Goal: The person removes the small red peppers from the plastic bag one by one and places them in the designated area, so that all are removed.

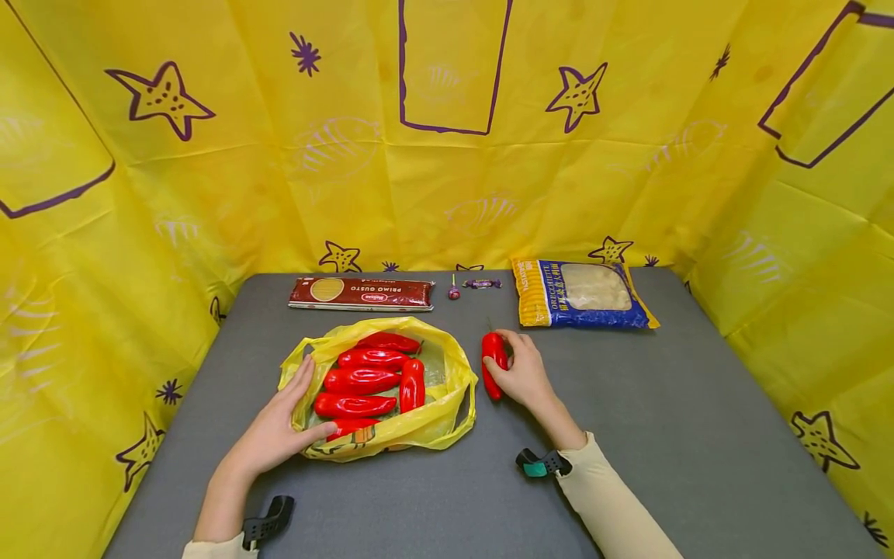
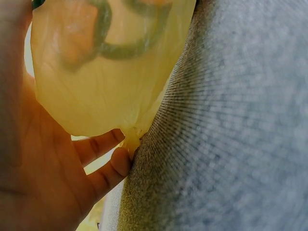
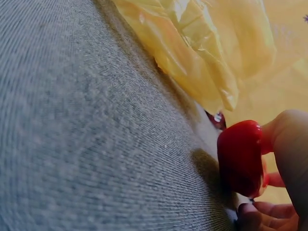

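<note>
A yellow plastic bag (image 1: pixel 433 425) lies with its mouth spread upward, several glossy red chili peppers (image 1: pixel 359 380) inside. My left hand (image 1: pixel 268 431) holds the bag at its left side, thumb over the front rim and fingers along the left edge. In the left wrist view, the lower fingers curl by a gathered corner of the bag (image 2: pixel 115 96). Just right of the bag, my right hand (image 1: pixel 527 376) grips another red chili pepper (image 1: pixel 493 349), its stem pointing to the back. The right wrist view shows this pepper (image 3: pixel 239 156) close over the grey tabletop.
Along the back of the grey table (image 1: pixel 656 419) lie a dark red pasta packet (image 1: pixel 405 295), a lollipop (image 1: pixel 454 293), a purple wrapped candy (image 1: pixel 482 284) and a blue and yellow orecchiette bag (image 1: pixel 532 299). Yellow patterned cloth (image 1: pixel 447 194) walls the table in at the back and both sides.
</note>
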Demonstrator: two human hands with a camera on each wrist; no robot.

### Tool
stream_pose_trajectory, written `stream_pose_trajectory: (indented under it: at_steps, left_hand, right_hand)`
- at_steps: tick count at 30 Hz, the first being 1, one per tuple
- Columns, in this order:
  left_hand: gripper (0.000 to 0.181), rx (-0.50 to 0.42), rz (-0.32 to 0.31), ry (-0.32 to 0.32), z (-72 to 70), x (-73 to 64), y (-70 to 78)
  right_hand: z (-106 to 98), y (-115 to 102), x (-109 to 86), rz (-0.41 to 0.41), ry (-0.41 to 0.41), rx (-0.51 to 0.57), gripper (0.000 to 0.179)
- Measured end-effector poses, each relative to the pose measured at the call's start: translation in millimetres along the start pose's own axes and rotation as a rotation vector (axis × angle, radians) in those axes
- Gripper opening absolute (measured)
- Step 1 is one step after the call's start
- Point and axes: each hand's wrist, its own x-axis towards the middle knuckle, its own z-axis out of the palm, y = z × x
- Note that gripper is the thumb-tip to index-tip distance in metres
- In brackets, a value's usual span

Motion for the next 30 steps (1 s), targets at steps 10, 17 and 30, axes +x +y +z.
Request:
stream_pose_trajectory:
  at_steps: [10,17,30]
  left_hand:
    - [0.115,0.001,0.007,0.001,-0.9,0.7,2.4]
    - [0.115,0.002,0.000,-0.003,-1.9,-0.5,4.5]
    - [0.115,0.001,0.023,0.007,-2.0,-0.3,4.0]
  right_hand:
    - [-5.8,0.7,2.1,0.028,-0.018,-0.040,0.063]
    - [-18.6,-9.6,8.7,0.024,0.000,-0.035,0.065]
    - [-19.7,-78.8,16.7,-0.155,0.006,0.138,0.062]
